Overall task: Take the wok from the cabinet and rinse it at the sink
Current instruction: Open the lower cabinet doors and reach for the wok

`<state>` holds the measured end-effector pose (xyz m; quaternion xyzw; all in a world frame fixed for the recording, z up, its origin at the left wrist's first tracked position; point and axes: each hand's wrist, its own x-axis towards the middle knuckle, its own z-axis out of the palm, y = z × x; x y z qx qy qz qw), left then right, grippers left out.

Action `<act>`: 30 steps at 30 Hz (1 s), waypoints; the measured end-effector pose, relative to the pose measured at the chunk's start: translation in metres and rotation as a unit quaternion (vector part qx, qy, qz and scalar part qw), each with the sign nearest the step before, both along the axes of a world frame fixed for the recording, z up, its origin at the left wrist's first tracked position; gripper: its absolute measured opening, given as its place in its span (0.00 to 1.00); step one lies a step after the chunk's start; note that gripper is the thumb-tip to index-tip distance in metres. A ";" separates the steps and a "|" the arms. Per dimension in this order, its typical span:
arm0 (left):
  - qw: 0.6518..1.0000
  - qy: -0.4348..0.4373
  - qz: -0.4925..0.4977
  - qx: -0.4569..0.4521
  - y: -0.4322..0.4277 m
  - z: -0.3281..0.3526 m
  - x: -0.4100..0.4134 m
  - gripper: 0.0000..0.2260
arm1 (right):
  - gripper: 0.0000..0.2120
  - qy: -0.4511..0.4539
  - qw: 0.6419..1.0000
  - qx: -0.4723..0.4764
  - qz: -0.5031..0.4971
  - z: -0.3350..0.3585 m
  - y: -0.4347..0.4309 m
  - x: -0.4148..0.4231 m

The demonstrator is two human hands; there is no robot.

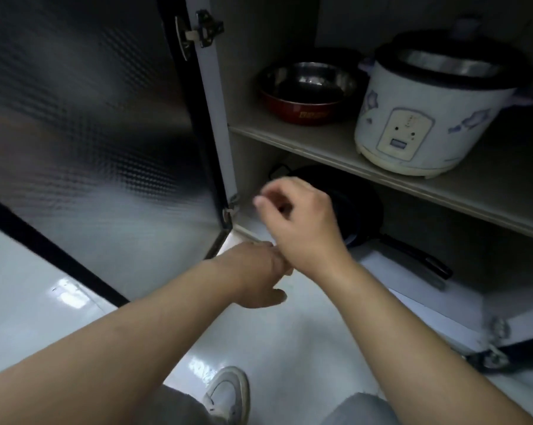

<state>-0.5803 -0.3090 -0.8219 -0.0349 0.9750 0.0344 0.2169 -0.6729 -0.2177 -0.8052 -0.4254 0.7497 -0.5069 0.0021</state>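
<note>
Right hand [302,222], loosely curled and empty, hovers nearest the wok [361,204], just at two o'clock; its handle [412,256] runs toward four o'clock. Left hand [259,271] sits lower, fingers hidden, so I can't tell its grip.

Head-worn view, down and forward, close before open cabinet [320,142].

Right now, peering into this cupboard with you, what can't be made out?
- wok: in the head view, the right hand covers much of its bowl, and the shelf above hides its far rim.
- Right fingertips: motion-blurred, so contact with the wok is unclear.
- left hand: its fingers sit behind the right wrist.
- rice cooker: panel markings too small to read.
- Sink: outside the frame.
</note>
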 end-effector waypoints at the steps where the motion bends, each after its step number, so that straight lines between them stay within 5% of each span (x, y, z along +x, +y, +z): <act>1: 1.000 -0.011 -0.002 0.001 0.001 0.000 -0.006 0.25 | 0.06 -0.019 0.998 0.044 -0.046 -0.016 0.020 -0.018; 7: 0.998 -0.004 -0.060 0.012 0.016 -0.006 -0.023 0.28 | 0.27 -0.111 0.908 0.365 -0.171 -0.132 0.117 -0.107; 11: 0.994 0.020 -0.101 0.026 0.025 -0.015 -0.020 0.26 | 0.26 -0.117 0.834 0.493 -0.219 -0.179 0.159 -0.150; 20: 0.997 0.015 -0.059 0.052 -0.014 -0.068 0.017 0.24 | 0.39 0.036 0.761 0.595 -0.256 -0.221 0.157 -0.205; 30: 0.994 0.031 -0.092 0.051 -0.011 -0.055 -0.002 0.23 | 0.31 0.048 0.736 0.625 -0.258 -0.228 0.136 -0.229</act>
